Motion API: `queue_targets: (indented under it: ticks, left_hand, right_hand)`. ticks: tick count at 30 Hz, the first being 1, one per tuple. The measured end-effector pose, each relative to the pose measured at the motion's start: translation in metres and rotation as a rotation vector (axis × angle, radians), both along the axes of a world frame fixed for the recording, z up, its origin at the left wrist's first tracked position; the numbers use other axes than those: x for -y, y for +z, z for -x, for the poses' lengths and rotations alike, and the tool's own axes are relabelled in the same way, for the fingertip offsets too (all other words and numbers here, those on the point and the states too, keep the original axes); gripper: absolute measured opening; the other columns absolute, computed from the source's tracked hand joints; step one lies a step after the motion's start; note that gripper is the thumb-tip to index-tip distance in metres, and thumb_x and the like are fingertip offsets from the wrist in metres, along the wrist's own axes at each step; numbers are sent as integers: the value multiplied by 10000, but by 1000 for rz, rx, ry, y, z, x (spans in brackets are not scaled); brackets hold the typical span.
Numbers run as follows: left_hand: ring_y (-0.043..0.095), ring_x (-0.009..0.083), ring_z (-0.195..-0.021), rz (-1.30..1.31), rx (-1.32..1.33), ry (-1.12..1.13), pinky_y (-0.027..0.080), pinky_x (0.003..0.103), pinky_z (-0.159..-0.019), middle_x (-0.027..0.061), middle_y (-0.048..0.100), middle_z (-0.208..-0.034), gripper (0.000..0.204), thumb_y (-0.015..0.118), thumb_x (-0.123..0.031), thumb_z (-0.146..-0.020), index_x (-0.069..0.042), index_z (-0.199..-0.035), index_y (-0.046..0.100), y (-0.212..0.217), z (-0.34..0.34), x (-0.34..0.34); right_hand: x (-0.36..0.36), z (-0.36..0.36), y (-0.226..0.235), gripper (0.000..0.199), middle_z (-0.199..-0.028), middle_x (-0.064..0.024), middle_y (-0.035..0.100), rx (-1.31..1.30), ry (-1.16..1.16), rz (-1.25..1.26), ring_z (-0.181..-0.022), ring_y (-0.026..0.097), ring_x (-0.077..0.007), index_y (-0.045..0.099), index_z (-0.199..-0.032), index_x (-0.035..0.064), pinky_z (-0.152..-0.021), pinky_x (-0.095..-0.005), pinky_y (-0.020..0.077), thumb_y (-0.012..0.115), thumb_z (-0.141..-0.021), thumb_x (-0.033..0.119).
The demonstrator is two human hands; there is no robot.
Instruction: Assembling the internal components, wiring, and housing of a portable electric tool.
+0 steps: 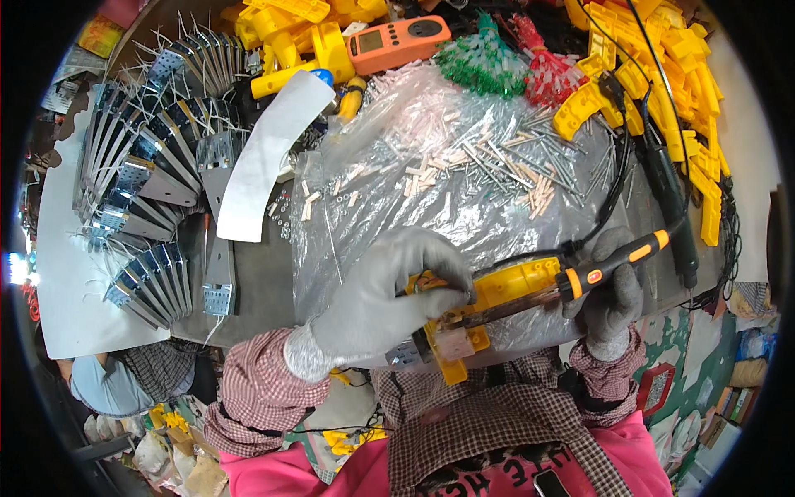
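Observation:
My right hand (611, 290) grips a soldering iron (613, 267) by its black and orange handle. The iron's brown, stained metal barrel slants down to the left across a yellow plastic housing (520, 283) just in front of me. Beside the barrel's far end sits a small pale block (455, 342) against the yellow plastic. My left hand (393, 290), in a grey glove, bends over the housing's left part with thumb and fingers pinched together. What lies in that pinch is too small to make out. A black cable runs toward the housing from the right.
Clear plastic sheeting (373, 207) covers the bench, with scattered screws (497, 161) and pale pegs. Metal brackets (157, 282) with wires fan out at left near a white curved strip (273, 157). An orange meter (397, 43), green and red bundles, yellow parts (679, 74) and a black screwdriver (665, 182) lie around.

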State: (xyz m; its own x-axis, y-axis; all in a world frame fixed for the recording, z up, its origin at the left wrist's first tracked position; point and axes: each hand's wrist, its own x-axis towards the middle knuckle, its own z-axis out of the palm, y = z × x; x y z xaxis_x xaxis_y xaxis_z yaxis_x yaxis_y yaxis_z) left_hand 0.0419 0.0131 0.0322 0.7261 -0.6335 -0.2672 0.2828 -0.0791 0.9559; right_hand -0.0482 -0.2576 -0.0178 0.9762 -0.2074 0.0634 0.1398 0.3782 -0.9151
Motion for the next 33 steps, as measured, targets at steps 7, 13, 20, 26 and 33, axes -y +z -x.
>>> queue_targets:
  ticks: [7, 13, 20, 26, 33]
  left_hand:
    - [567, 225, -981, -530, 1155, -221, 350, 438, -969, -47, 632, -899, 292, 667, -36, -669, -195, -911, 705, 20, 22, -16]
    - [563, 197, -969, -603, 1274, -184, 337, 470, -990, -59, 625, -872, 345, 734, -89, -646, -211, -969, 706, 15, 26, -14]
    - [560, 181, -932, -643, 1335, -209, 345, 474, -1007, -85, 618, -805, 380, 744, -90, -614, -219, -970, 712, 14, 30, -10]
    - [558, 179, -939, -647, 1377, -204, 363, 471, -995, -85, 611, -793, 391, 735, -100, -604, -224, -974, 716, 13, 29, -9]
    - [558, 182, -947, -634, 1391, -191, 373, 472, -987, -74, 608, -796, 414, 726, -104, -600, -221, -997, 713, 10, 30, -9]
  right_hand:
    - [-2, -2, 1, 409, -753, -128, 617, 34, -40, -52, -570, 640, -195, 508, -1019, -31, -592, -274, 546, 608, -923, 353]
    - [-1, -4, 4, 417, -808, -128, 618, 53, 79, -137, -669, 660, -184, 513, -1023, -27, -605, -284, 549, 613, -917, 363]
    - [0, -2, 2, 405, -778, -128, 613, 53, 105, -143, -593, 632, -187, 503, -1020, -17, -585, -284, 536, 607, -921, 362]
    - [-9, -9, 5, 384, -609, -37, 547, 59, -49, -68, -405, 496, -113, 434, -1017, 26, -514, -237, 479, 543, -960, 390]
    - [-9, -11, 6, 346, -642, -38, 563, -9, -31, 20, -393, 502, -125, 474, -1013, 25, -562, -239, 497, 514, -982, 368]
